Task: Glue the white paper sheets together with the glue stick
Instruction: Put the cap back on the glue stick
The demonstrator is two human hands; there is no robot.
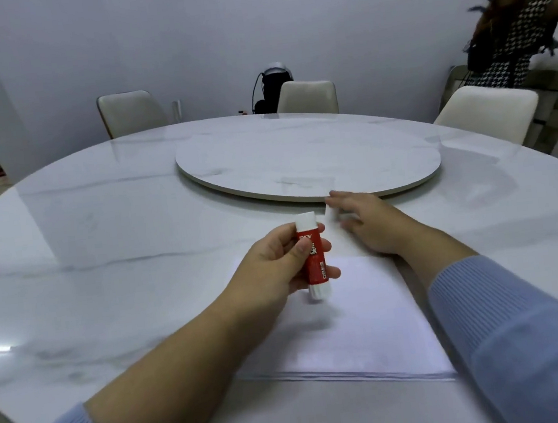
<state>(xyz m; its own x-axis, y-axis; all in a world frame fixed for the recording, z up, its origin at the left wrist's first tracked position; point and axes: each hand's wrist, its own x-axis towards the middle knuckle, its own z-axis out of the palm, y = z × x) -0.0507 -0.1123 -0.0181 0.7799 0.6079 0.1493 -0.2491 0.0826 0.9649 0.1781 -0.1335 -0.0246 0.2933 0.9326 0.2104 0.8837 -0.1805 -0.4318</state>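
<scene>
Glue stick (pixel 313 259) label: you can read only fragments, white "CK" on the red band; the letters above are cut off by your thumb.
Small print: too blurred to read.

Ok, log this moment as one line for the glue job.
left hand: grips glue stick, cap on | right hand: fingers flat on top paper sheet | paper stack: on table | gluing: not begun

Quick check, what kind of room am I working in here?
Likely a dining room: a big round marble-look table with a turntable in its middle, and padded chairs set round it.
</scene>
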